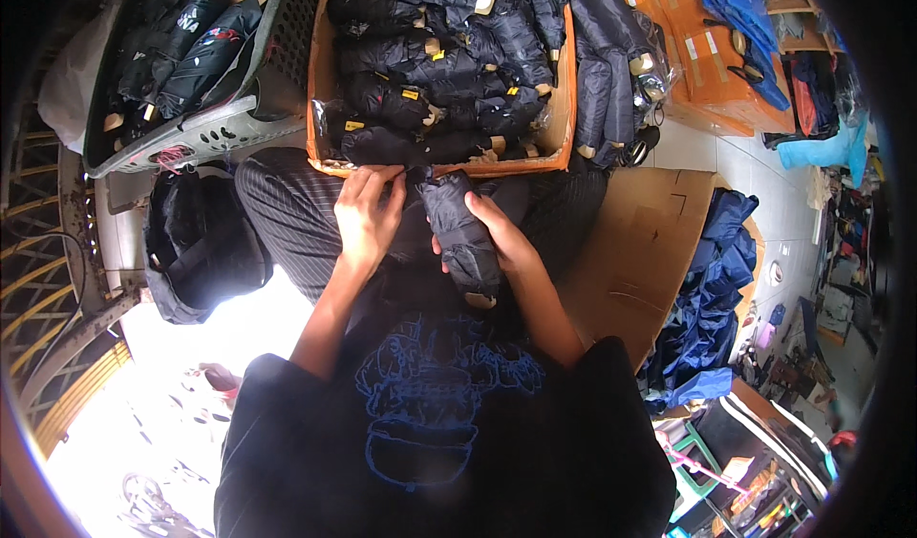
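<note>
My right hand (501,232) is wrapped round a folded black umbrella (465,247), thumb on top and fingertips showing at its left side. The umbrella lies tilted in front of my chest, with a pale end piece toward me. My left hand (368,215) is beside the umbrella's far end, fingers bent and drawn together close to the carton's near edge. Whatever its fingertips grip is too small and dark to make out. Just beyond both hands, an open cardboard carton (441,168) is packed with rows of similar black folded umbrellas (420,55).
To the left stands a grey plastic crate (215,137) of dark umbrellas, with a black bag (201,242) below it. More wrapped umbrellas (611,70) lie right of the carton. A cardboard sheet (635,251), dark blue fabric (712,290) and orange cartons (707,51) are on the right.
</note>
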Demonstrator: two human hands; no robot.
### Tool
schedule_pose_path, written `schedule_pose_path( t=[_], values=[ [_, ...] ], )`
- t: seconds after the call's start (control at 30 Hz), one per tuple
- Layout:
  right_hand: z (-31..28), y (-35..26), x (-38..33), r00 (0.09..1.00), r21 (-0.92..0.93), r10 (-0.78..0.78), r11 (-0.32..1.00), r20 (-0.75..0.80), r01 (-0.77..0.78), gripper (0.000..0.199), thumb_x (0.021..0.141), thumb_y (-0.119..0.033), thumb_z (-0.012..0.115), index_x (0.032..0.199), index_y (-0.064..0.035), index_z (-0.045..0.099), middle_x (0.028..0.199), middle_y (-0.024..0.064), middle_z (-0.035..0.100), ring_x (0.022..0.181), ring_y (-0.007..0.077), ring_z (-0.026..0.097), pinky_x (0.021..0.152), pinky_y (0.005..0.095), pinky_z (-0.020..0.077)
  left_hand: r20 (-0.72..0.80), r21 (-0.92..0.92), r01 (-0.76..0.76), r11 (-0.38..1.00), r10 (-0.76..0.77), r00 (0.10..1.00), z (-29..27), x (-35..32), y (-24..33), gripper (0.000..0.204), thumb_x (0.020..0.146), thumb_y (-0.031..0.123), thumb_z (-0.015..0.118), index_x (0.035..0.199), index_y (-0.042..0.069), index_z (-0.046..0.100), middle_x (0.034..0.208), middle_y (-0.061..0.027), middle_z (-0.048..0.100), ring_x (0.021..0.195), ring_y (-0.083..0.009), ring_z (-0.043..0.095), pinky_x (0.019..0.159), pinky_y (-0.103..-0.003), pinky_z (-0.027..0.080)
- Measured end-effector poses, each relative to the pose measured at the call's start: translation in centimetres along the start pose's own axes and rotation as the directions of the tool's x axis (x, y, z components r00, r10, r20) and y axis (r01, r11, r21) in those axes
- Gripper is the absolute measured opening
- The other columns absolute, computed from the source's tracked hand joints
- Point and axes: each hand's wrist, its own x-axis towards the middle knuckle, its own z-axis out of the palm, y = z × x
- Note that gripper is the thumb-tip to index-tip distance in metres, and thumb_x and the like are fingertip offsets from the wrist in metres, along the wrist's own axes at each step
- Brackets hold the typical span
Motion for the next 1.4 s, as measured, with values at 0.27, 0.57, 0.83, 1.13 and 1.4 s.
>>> schedule_pose_path(
  t=[0.27,0.57,0.83,1.13,1.4],
  values=[
    [0.9,0.1,-1.2,0.999,0.126,0.018,0.992,0.042,-0.023,0.047,0.091,-0.043,0.058,0.106,0.0004,0.05,0.074,0.0193,0.064,0.058,0.0279,0.066,0.051,0.0381,0.0571,0.03,-0.043,0.029,0.999,-0.028,0.999,0.1,-0.1,0.9,0.015,0.078,-0.003,0.07,0.092,0.001,0.069,0.086,-0.0086,0.068,0.066,-0.0174,0.064,0.063,-0.028,0.051],
    [1.9,-0.2,-1.0,0.99,-0.032,-0.022,0.999,-0.14,0.018,0.064,0.09,-0.035,0.062,0.137,-0.009,0.028,0.092,0.0185,0.058,0.061,0.0246,0.064,0.05,0.0363,0.056,0.084,-0.127,0.057,0.99,-0.047,0.995,-1.0,0.1,2.2,0.014,0.078,-0.003,0.07,0.092,0.0,0.069,0.086,-0.0099,0.069,0.066,-0.0158,0.064,0.062,-0.027,0.051],
    [2.8,-1.2,-1.6,0.994,-0.39,-0.075,0.92,-0.085,0.036,0.077,0.088,-0.029,0.067,0.146,-0.0088,0.021,0.099,0.0184,0.059,0.063,0.0215,0.065,0.052,0.0312,0.0539,0.127,-0.114,0.103,0.988,-0.088,0.988,-1.1,-0.2,2.4,0.015,0.078,-0.003,0.071,0.093,0.0,0.069,0.084,-0.0098,0.068,0.066,-0.0162,0.065,0.061,-0.027,0.052],
    [1.3,-1.0,-1.6,0.998,-0.187,0.023,0.982,-0.054,-0.032,0.071,0.089,-0.03,0.064,0.145,-0.0087,0.025,0.095,0.0159,0.059,0.061,0.0206,0.064,0.05,0.0317,0.054,0.198,-0.125,-0.036,0.991,0.06,0.978,-1.8,-0.7,2.3,0.017,0.077,-0.005,0.07,0.092,0.002,0.068,0.086,-0.0088,0.067,0.072,-0.0207,0.068,0.062,-0.029,0.054],
    [2.3,-0.9,-1.4,0.984,-0.206,-0.056,0.978,-0.169,0.021,0.064,0.09,-0.027,0.063,0.143,-0.0105,0.03,0.094,0.0153,0.059,0.056,0.018,0.062,0.045,0.0304,0.0529,0.179,-0.146,-0.155,0.977,0.18,0.967,-1.7,-1.2,3.1,0.016,0.073,-0.006,0.071,0.088,0.0,0.066,0.085,-0.0098,0.067,0.073,-0.0223,0.066,0.066,-0.03,0.053]
  ],
)
